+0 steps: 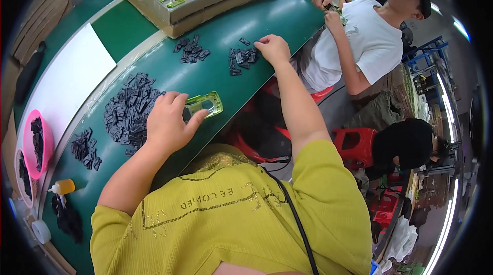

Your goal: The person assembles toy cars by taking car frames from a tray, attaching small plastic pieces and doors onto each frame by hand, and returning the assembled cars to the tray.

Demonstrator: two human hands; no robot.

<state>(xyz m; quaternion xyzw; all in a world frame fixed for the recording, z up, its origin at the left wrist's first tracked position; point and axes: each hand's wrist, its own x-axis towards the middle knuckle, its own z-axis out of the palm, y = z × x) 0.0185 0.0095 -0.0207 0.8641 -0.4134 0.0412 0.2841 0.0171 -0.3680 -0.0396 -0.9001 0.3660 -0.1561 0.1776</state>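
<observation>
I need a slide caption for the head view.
At a green table, the left hand holds a green frame, the right hand near black pieces.

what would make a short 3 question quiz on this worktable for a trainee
1. True or false: the left hand holds a green-framed part, while the right hand is beside a small pile of dark pieces.

2. Where is the largest pile of dark pieces?
A) on the white sheet
B) beside the right hand
C) beside the left hand

3. Fill the gap: the cardboard box at the far side of the table holds parts coloured ____.

Key: 1 True; 2 C; 3 green.
</observation>
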